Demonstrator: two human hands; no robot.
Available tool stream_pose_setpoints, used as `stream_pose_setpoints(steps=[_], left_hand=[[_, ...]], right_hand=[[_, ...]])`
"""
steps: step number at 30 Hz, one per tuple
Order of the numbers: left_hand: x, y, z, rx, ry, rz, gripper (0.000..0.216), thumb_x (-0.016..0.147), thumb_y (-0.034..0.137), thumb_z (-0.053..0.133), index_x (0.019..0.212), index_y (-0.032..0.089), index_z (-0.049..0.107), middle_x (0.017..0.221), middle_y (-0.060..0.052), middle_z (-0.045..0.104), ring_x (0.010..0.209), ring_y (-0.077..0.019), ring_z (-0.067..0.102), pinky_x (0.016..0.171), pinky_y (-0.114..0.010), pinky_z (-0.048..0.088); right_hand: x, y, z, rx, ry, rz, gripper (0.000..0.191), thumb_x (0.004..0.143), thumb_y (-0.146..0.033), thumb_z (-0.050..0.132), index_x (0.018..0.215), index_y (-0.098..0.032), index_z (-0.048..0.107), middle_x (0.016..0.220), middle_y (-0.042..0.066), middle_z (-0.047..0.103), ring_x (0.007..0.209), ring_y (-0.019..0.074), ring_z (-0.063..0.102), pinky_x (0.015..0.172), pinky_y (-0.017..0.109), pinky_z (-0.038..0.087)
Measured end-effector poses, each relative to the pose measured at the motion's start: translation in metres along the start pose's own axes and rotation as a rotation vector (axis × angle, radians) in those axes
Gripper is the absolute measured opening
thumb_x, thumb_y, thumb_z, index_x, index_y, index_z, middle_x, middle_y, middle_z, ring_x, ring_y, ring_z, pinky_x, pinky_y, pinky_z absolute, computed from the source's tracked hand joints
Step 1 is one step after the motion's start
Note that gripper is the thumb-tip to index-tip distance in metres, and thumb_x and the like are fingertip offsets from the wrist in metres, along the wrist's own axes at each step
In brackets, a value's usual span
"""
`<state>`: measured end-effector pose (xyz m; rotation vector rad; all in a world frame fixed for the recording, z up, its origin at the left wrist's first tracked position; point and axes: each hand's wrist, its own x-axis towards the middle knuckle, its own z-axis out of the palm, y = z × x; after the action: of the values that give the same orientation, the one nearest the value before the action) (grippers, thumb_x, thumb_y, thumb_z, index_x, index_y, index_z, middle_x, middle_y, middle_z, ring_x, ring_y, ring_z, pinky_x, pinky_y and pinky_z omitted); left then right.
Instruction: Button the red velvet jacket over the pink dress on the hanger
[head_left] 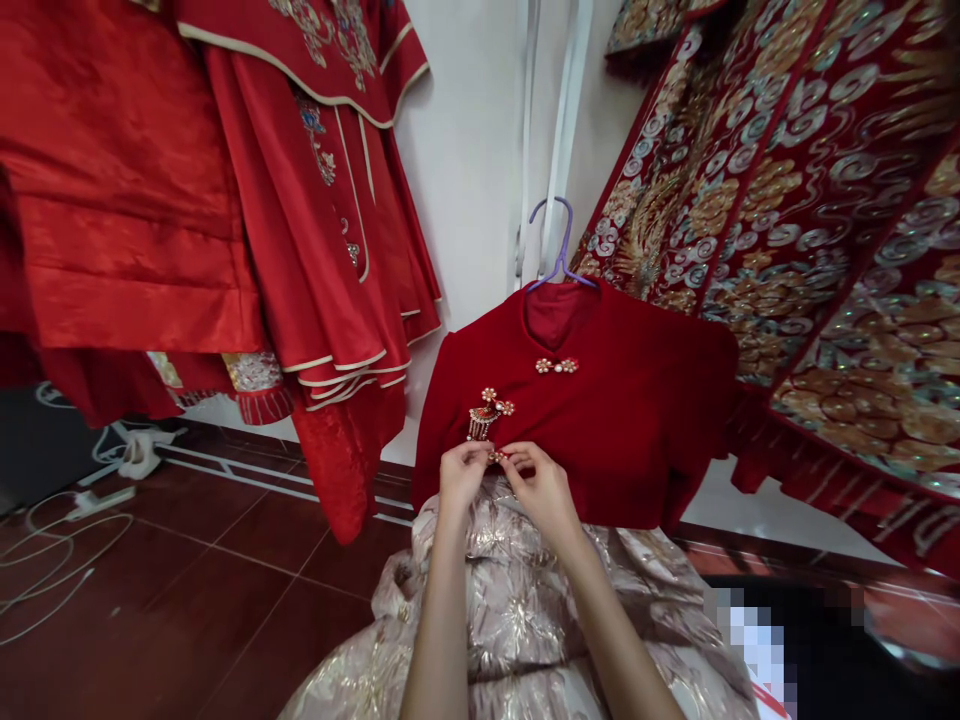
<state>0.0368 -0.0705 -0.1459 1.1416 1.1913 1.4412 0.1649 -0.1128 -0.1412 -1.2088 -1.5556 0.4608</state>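
Observation:
A short red velvet jacket (622,420) hangs in front of me on a purple hanger (559,245). My left hand (460,478) and my right hand (541,488) meet at its lower front, fingertips pinched on the two sides of a small beaded frog fastener (496,457). Fingers partly cover it, so I cannot tell whether its halves are joined. Just above sits a flower-shaped ornament (484,415) with dangling beads. A matching fastener (556,366) lies across the front below the collar. Behind my forearms spreads pale, shiny patterned fabric (517,615).
Red garments (322,200) with pale trim hang at left. A heavily embroidered red garment (810,220) hangs at right. White cables (67,540) and a power strip (101,502) lie on the tiled floor (225,590). A dark, partly blurred shape (817,640) is at lower right.

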Motion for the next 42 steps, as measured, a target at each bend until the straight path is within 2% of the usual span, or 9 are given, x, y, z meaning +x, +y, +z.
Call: stream_pose_setpoints(steps=[6,12,15,20,27,32,38,42], left_hand=[[-0.011,0.018,-0.013,0.052,-0.239,-0.072,0.011,0.066,0.008,0.063,0.072,0.012,0.072,0.066,-0.006,0.07,0.061,-0.0125,0.064,0.062,-0.023,0.051],[-0.016,0.023,-0.014,0.115,-0.297,-0.04,0.015,0.058,0.006,0.07,0.072,0.012,0.072,0.073,-0.008,0.072,0.066,-0.0135,0.065,0.069,-0.024,0.052],[-0.016,0.019,-0.011,0.143,-0.281,-0.014,0.018,0.054,0.008,0.075,0.07,0.012,0.071,0.071,-0.008,0.071,0.066,-0.0151,0.065,0.07,-0.027,0.053],[-0.015,0.015,-0.007,0.204,-0.237,0.037,0.015,0.056,0.009,0.075,0.069,0.013,0.072,0.07,-0.008,0.071,0.065,-0.0158,0.066,0.07,-0.028,0.054],[-0.019,0.02,-0.004,0.315,-0.276,0.038,0.013,0.059,0.005,0.07,0.068,0.014,0.071,0.07,-0.007,0.071,0.064,-0.0165,0.067,0.069,-0.029,0.054],[-0.018,0.021,-0.002,0.268,-0.214,0.038,0.016,0.056,0.005,0.071,0.071,0.013,0.071,0.071,-0.008,0.072,0.067,-0.0169,0.067,0.072,-0.029,0.054],[-0.016,0.019,-0.002,0.237,-0.224,0.006,0.018,0.057,0.003,0.071,0.072,0.012,0.071,0.074,-0.009,0.072,0.069,-0.0163,0.067,0.075,-0.03,0.054],[-0.017,0.018,0.0,0.277,-0.201,0.03,0.014,0.058,0.009,0.074,0.072,0.011,0.07,0.074,-0.009,0.072,0.069,-0.0165,0.067,0.075,-0.03,0.054]], right_hand=[[-0.014,-0.004,-0.015,0.039,-0.018,0.049,0.02,0.082,-0.033,0.055,0.094,-0.019,0.062,0.085,0.006,0.067,0.075,0.0174,0.063,0.065,0.027,0.053],[-0.015,0.0,-0.016,0.023,-0.049,0.047,0.022,0.081,-0.031,0.057,0.099,-0.02,0.062,0.091,0.006,0.067,0.08,0.0173,0.063,0.064,0.026,0.053],[-0.015,0.0,-0.021,0.033,-0.071,0.044,0.022,0.082,-0.032,0.055,0.099,-0.02,0.063,0.092,0.006,0.068,0.081,0.0174,0.064,0.064,0.026,0.054],[-0.013,0.001,-0.024,0.06,-0.071,0.062,0.022,0.082,-0.033,0.055,0.096,-0.02,0.065,0.086,0.005,0.069,0.075,0.017,0.065,0.063,0.026,0.054],[-0.013,0.008,-0.015,0.116,0.046,0.07,0.023,0.081,-0.038,0.058,0.091,-0.019,0.064,0.085,0.006,0.068,0.077,0.0173,0.064,0.061,0.025,0.054],[-0.012,0.009,-0.018,0.137,0.021,0.053,0.022,0.081,-0.039,0.058,0.09,-0.019,0.065,0.085,0.006,0.068,0.078,0.0176,0.064,0.061,0.025,0.054],[-0.012,0.009,-0.02,0.119,0.017,0.05,0.021,0.083,-0.036,0.056,0.091,-0.019,0.065,0.085,0.006,0.067,0.078,0.0172,0.063,0.059,0.024,0.053],[-0.013,0.011,-0.016,0.134,0.033,0.052,0.021,0.083,-0.036,0.056,0.092,-0.019,0.064,0.086,0.006,0.067,0.079,0.0169,0.064,0.06,0.024,0.054]])
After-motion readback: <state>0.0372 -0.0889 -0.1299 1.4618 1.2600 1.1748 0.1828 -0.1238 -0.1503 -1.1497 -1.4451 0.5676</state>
